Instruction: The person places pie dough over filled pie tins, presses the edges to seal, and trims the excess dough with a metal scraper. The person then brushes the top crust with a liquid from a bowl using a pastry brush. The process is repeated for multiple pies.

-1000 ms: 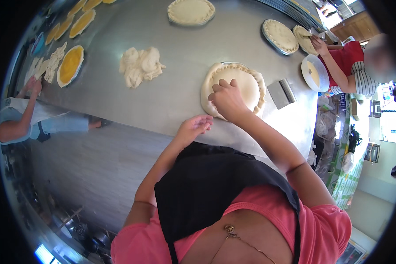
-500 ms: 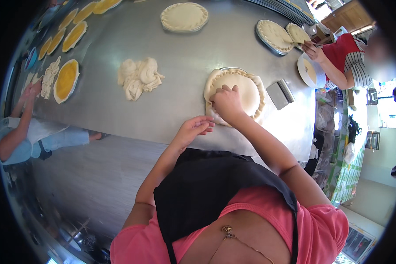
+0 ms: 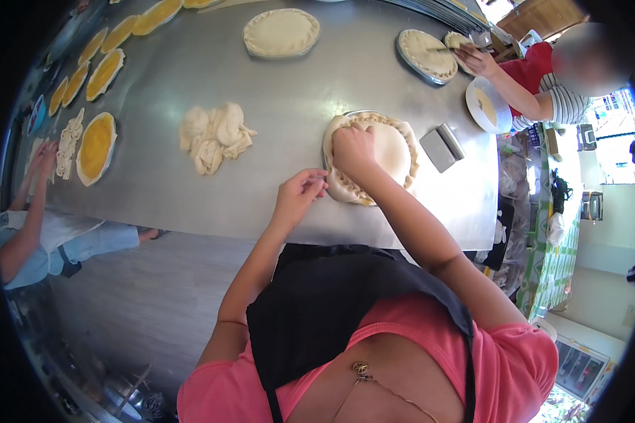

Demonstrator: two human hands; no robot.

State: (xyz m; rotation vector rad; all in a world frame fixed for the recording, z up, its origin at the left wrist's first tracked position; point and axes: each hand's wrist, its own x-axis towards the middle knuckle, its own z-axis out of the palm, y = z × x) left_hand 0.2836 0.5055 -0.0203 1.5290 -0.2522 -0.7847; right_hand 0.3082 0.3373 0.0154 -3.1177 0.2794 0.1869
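An unbaked pie (image 3: 394,156) with a pale dough lid sits in a metal pan on the steel table before me. Crimped folds run along the right and near parts of its rim; on the left a smoother band of dough shows. My right hand (image 3: 354,149) is closed on the dough rim at the upper left, its fingertips hidden under the knuckles. Beside the pie's left edge is my left hand (image 3: 300,196), its fingers loosely bent and apart, with nothing in them. Whether its fingertips touch the rim, I cannot tell.
A dough scraper (image 3: 442,148) lies right of the pie, a heap of dough scraps (image 3: 215,137) left. Another covered pie (image 3: 281,33) stands farther back. A co-worker's hand (image 3: 476,60) brushes pies near a white bowl (image 3: 488,106). Yellow-filled pies (image 3: 97,149) line the left, near another person.
My right hand has moved along the rim, away from me and slightly left. The left hand has shifted left and a little farther off. At right, the co-worker's brush has moved over a pie.
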